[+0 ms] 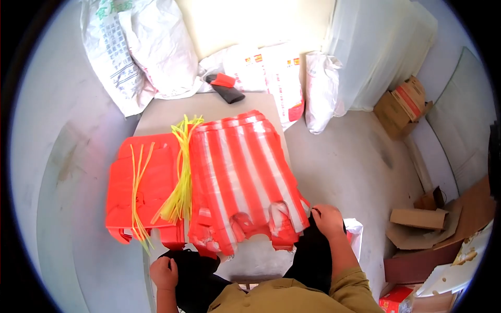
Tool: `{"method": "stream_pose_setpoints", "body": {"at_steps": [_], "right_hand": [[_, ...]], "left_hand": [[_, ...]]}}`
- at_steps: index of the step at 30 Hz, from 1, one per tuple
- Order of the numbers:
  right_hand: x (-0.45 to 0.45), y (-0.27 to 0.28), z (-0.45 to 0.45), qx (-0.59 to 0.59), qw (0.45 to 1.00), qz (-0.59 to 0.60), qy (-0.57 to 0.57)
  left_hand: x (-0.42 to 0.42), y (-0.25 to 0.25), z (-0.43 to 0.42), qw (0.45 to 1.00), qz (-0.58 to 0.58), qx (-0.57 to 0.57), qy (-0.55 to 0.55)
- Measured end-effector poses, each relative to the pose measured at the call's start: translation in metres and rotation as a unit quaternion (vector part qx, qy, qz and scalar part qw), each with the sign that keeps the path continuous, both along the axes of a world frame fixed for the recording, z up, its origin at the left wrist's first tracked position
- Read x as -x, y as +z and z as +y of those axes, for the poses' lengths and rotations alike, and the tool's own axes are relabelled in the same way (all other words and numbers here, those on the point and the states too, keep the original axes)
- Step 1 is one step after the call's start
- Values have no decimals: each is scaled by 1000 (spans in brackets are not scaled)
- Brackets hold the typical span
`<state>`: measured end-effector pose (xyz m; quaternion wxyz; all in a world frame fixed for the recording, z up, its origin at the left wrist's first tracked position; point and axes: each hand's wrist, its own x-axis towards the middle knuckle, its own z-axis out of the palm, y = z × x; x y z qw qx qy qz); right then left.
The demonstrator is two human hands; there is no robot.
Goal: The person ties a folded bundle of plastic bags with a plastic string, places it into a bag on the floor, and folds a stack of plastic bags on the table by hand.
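Note:
My left hand (164,273) rests on my left thigh, its fingers curled in and nothing visible in them. On my right knee lies my right hand (329,220), also with fingers curled, close to the lower right corner of a stack of red-and-white striped plastic bags (245,172). The stack lies flat on the table with its cut-out handle end toward me. To its left is a folded pile of red plastic bags (141,182). A bundle of yellow-green plastic strips (180,188) lies between the two piles, and several loose strips (137,193) cross the red pile.
A dark roll with a red piece (228,89) sits at the far end of the table (167,112). White woven sacks (159,52) stand behind it. Cardboard boxes (399,112) and flattened cardboard (433,224) are on the floor at right.

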<state>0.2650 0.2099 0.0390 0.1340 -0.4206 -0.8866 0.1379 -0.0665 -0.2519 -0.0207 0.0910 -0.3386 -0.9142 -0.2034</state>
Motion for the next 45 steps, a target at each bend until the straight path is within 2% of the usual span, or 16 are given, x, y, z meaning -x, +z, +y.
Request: {"method": "stream_pose_setpoints", "body": {"at_steps": [5, 11, 18, 35, 45], "right_hand": [[0, -14, 12, -29, 999, 32, -16], [9, -7, 18, -9, 999, -5, -42], [5, -27, 41, -50, 998, -9, -38], [24, -28, 57, 25, 991, -62, -117], [33, -20, 40, 38, 991, -63, -115]], "left_hand": [[6, -8, -13, 1000, -4, 5, 25], [13, -14, -25, 999, -16, 9, 37], [20, -23, -43, 998, -33, -14, 50], [39, -57, -98, 990, -64, 29, 124], [37, -67, -116, 984, -73, 30, 157]]}}
